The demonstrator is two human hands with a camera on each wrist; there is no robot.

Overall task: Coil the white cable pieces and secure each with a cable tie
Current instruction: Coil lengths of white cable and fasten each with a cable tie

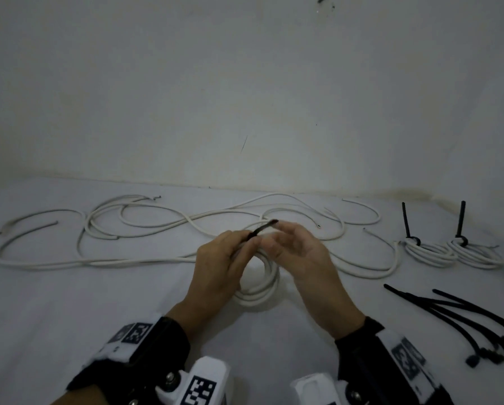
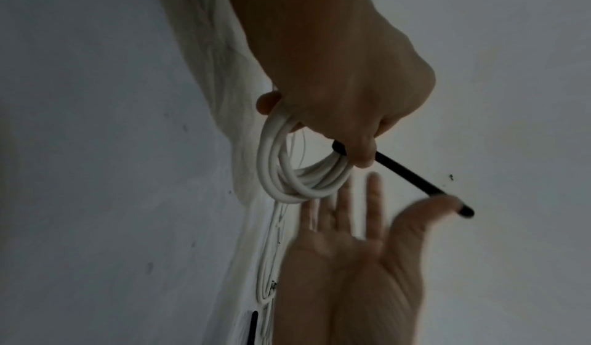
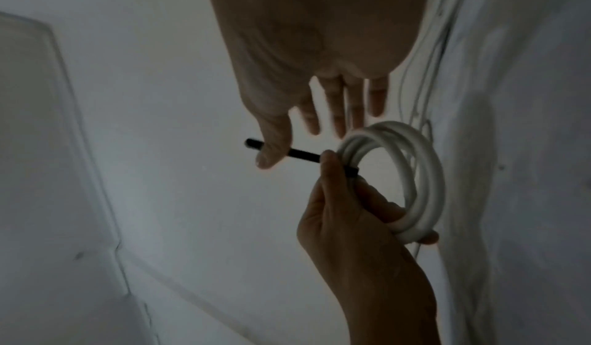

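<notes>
My left hand (image 1: pixel 224 261) grips a small coil of white cable (image 1: pixel 259 290) above the table, its thumb pressing on a black cable tie (image 1: pixel 262 227) wrapped round the coil. The tie's tail sticks out up and to the right. In the left wrist view the coil (image 2: pixel 288 173) hangs from my fingers and the tie (image 2: pixel 412 178) runs out past the thumb. My right hand (image 1: pixel 300 252) is open with fingers spread, and its thumb touches the tie's tail near the tip. The right wrist view shows the coil (image 3: pixel 418 168), the tie (image 3: pixel 303 153) and my right hand (image 3: pixel 319 97).
Several loose white cables (image 1: pixel 157 226) sprawl across the white table (image 1: pixel 69 311) behind my hands. Two tied coils (image 1: pixel 429 252) (image 1: pixel 475 254) with upright tie tails lie at the right, a third at the edge. Spare black ties (image 1: pixel 475 325) lie at the front right. A wall stands behind.
</notes>
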